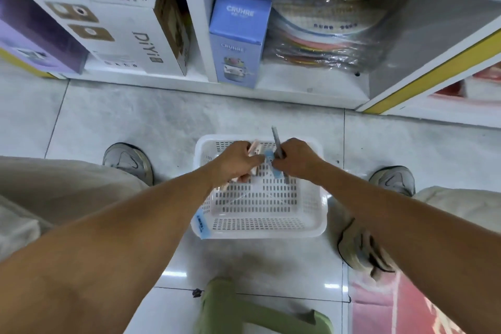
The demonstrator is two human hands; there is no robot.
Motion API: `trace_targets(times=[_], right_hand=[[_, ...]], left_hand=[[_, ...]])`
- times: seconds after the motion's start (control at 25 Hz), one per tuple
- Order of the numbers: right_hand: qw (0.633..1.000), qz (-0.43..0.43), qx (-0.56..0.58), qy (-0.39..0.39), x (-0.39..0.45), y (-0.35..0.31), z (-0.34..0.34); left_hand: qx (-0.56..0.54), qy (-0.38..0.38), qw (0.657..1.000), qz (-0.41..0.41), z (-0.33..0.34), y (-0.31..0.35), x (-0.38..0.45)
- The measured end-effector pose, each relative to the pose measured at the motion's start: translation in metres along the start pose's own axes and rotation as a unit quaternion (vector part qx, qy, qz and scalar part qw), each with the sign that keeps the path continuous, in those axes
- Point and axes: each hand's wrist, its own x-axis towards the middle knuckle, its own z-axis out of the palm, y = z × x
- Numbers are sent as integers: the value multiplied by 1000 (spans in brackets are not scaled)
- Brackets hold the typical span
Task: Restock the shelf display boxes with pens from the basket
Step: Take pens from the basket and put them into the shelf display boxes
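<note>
A white perforated plastic basket (260, 228) stands on the floor between my feet. Both hands hover over its far half. My left hand (235, 160) grips a small bunch of pale pink pens (254, 147). My right hand (295, 160) holds a grey pen (276, 138) that sticks up toward the shelf, and a light blue pen (271, 164) lies between the two hands. The basket floor below looks nearly bare. No shelf display boxes for pens show in this view.
Low white shelving (271, 95) runs across the top, holding a DIYI carton (130, 32), a blue CRUHRE box (238, 38) and wrapped coloured stacks (325, 30). A green stool (244, 312) sits at the bottom. Grey shoes (127, 163) flank the basket.
</note>
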Motion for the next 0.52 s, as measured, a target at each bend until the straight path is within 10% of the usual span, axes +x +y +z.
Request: trace_targets(times=[0.2, 0.52], right_hand=[[957, -41, 284, -35, -60, -43, -74], [912, -170, 371, -35, -157, -112, -162]], left_hand=[[-82, 20, 988, 132, -22, 71, -50], [11, 69, 974, 215, -71, 195, -134]])
